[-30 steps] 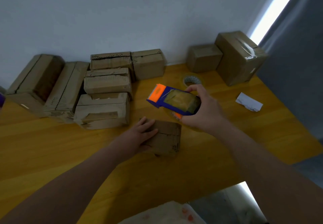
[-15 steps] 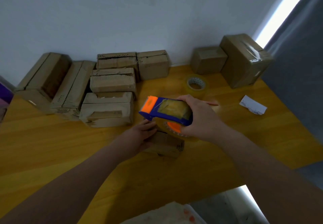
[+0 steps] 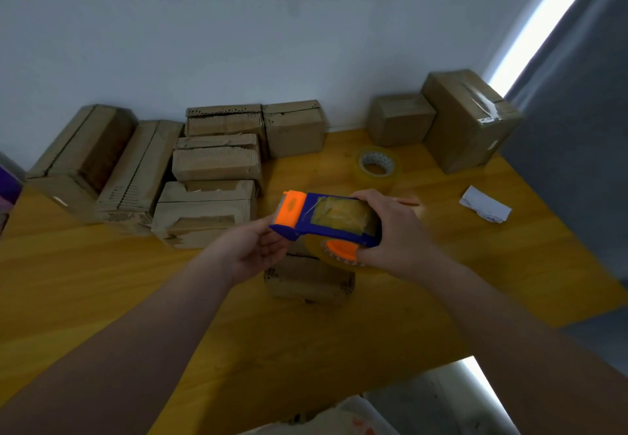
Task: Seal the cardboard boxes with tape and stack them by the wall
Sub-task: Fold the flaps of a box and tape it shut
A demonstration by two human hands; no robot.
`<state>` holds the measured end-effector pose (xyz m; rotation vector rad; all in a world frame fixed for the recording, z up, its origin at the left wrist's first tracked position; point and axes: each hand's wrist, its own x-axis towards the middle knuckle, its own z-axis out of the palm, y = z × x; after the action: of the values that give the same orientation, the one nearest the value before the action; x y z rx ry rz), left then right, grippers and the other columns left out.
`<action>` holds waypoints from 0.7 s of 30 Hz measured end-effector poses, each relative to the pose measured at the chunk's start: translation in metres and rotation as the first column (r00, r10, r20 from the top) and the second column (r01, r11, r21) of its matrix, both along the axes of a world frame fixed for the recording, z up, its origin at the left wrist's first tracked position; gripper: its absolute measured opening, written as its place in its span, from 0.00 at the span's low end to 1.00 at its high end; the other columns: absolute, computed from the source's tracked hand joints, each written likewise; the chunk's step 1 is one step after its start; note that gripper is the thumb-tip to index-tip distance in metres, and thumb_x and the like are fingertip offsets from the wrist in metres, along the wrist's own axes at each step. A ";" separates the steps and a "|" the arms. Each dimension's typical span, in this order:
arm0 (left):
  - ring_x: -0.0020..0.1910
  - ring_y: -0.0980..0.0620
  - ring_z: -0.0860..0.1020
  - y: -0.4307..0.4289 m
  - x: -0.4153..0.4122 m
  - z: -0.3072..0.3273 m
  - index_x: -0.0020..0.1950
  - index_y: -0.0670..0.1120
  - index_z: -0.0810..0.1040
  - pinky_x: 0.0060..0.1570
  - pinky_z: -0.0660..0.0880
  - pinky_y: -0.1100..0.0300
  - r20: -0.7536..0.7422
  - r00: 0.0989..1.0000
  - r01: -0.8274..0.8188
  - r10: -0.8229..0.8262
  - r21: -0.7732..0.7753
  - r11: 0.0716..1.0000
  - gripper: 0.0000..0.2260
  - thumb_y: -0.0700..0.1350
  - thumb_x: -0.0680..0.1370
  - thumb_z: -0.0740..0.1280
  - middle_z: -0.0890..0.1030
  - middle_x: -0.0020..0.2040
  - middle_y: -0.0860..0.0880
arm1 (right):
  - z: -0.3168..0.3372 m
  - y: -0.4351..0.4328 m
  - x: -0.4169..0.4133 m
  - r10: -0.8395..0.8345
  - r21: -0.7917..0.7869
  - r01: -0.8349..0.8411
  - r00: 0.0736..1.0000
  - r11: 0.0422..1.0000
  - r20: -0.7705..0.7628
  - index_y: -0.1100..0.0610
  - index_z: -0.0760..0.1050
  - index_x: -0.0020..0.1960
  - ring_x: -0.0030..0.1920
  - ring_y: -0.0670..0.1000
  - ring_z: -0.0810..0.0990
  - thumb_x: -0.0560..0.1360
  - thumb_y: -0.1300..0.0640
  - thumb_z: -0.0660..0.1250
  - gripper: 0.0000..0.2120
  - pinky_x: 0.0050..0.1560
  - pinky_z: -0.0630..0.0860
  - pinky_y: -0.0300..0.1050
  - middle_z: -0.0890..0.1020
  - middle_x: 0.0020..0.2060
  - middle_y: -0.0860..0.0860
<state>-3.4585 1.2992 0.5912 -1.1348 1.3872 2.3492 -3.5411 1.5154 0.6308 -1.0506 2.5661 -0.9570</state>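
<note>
Fingers of the right hand are clamped round the roll end of the tape dispenser, holding it just above the small box on the desk. Over on the left hand, palm up, fingers curl at the orange nose; pinching the tape end or only touching, I cannot tell. That box looks light and stiff, ragged at the corners. It will likely skid on the smooth wood, so pin it from the top or grip its short sides.
</note>
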 end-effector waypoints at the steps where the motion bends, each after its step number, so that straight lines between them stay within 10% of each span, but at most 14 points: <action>1: 0.37 0.52 0.78 0.000 0.000 0.000 0.48 0.42 0.77 0.30 0.76 0.61 0.006 1.000 -0.012 0.012 -0.021 1.000 0.05 0.42 0.79 0.64 0.81 0.33 0.47 | 0.001 0.000 0.001 0.007 -0.002 -0.007 1.000 1.000 0.002 0.50 0.68 0.65 0.50 0.43 0.72 0.64 0.53 0.79 0.33 0.39 0.70 0.27 0.72 0.51 0.43; 10: 0.35 0.54 0.76 -0.001 0.008 -0.005 0.51 0.40 0.78 0.35 0.73 0.61 -0.007 0.999 -0.037 0.037 -0.300 0.953 0.04 0.38 0.78 0.65 0.79 0.38 0.46 | 0.026 0.004 0.001 0.196 0.069 -0.192 0.980 0.979 -0.041 0.48 0.68 0.70 0.50 0.26 0.70 0.67 0.53 0.78 0.35 0.50 0.61 0.18 0.70 0.52 0.33; 16: 0.34 0.53 0.74 -0.018 0.028 -0.023 0.42 0.42 0.77 0.36 0.72 0.60 -0.009 0.991 -0.128 0.135 -0.391 0.911 0.04 0.38 0.77 0.67 0.79 0.34 0.47 | 0.028 0.011 -0.007 0.242 0.171 -0.238 0.970 0.956 -0.004 0.44 0.68 0.70 0.56 0.44 0.75 0.66 0.47 0.78 0.35 0.55 0.73 0.40 0.75 0.60 0.42; 21: 0.32 0.52 0.74 -0.014 0.026 -0.042 0.39 0.41 0.78 0.34 0.72 0.60 0.007 0.980 -0.171 0.197 -0.465 0.869 0.07 0.42 0.75 0.71 0.79 0.34 0.46 | 0.026 0.003 -0.005 0.261 0.314 -0.226 0.963 0.922 -0.073 0.42 0.64 0.72 0.58 0.39 0.67 0.69 0.46 0.75 0.35 0.51 0.51 0.17 0.72 0.61 0.41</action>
<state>-3.4329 1.2852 0.5492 -1.4991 1.9684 2.1362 -3.5462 1.5185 0.6568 -1.3221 2.4826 -0.4343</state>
